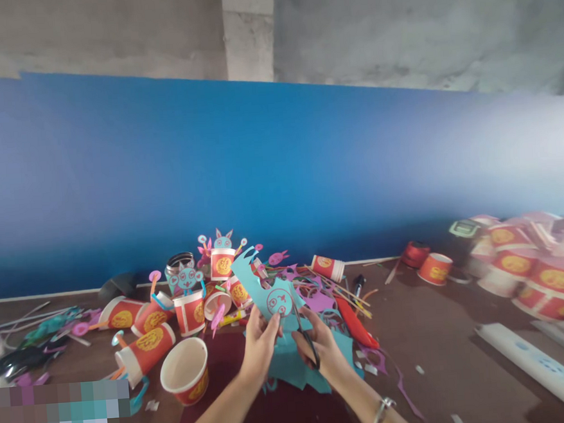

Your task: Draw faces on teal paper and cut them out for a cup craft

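My left hand (262, 334) pinches the lower edge of a sheet of light-blue paper (253, 284) with ragged cut edges. A round face (279, 300) is drawn on the sheet. On its right side, my right hand (320, 344) grips black-handled scissors (308, 342), the blades at the paper next to the drawn face. Below both hands lies more blue paper (292, 362). Just left of my left hand stands an open paper cup (184, 371), red and white with a yellow emblem. Behind it, a red cup (190, 312) carries a blue paper face on top.
Several decorated cups (149, 346) lie tipped over on the left. Purple paper scraps (320, 299), thin sticks (356, 300) and a red object (355, 322) crowd the right side of the sheet. Stacked cups (537, 271) and a white power strip (528, 355) are far right. A blue panel (279, 166) stands behind.
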`<state>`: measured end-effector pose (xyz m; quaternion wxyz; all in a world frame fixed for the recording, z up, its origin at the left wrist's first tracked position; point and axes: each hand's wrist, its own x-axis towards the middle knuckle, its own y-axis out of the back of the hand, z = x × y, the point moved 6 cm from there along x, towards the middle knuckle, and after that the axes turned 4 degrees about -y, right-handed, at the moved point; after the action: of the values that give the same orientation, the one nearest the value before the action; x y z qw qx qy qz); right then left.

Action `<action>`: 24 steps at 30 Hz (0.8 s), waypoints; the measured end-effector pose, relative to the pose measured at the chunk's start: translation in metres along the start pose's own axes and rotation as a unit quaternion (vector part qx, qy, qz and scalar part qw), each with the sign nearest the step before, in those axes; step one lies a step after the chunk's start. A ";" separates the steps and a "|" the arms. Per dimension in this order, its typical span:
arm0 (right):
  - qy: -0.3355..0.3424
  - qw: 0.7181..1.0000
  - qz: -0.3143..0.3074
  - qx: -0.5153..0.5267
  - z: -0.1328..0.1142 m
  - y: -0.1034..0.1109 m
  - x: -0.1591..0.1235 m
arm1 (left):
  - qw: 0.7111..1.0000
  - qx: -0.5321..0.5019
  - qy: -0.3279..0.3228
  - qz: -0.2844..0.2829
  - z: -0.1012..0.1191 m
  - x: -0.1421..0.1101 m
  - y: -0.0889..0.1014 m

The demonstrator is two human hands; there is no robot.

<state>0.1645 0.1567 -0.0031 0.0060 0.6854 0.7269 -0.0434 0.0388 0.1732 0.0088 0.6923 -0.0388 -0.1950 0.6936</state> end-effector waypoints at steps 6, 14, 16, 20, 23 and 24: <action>-0.002 1.000 -0.009 0.000 0.003 0.000 0.001 | 1.000 -0.019 -0.007 0.012 0.004 0.000 -0.001; 0.003 1.000 -0.009 0.002 -0.001 0.002 0.000 | 0.998 -0.054 0.027 -0.010 -0.004 0.001 -0.003; 0.004 1.000 -0.008 0.005 -0.002 0.002 -0.001 | 0.998 -0.055 0.026 -0.010 -0.004 0.001 -0.003; 0.002 1.000 -0.007 0.004 -0.006 0.001 -0.001 | 0.998 -0.057 0.011 -0.015 0.001 0.001 -0.004; -0.003 1.000 -0.011 0.004 -0.007 0.000 -0.002 | 0.998 -0.055 0.001 -0.011 0.005 0.001 -0.004; -0.002 1.000 -0.014 0.004 -0.008 -0.001 -0.002 | 0.999 -0.053 0.000 -0.006 0.006 0.001 -0.003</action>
<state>0.1644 0.1553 0.0045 0.0042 0.6751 0.7362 -0.0479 0.0396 0.1728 0.0160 0.6937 -0.0738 -0.2318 0.6779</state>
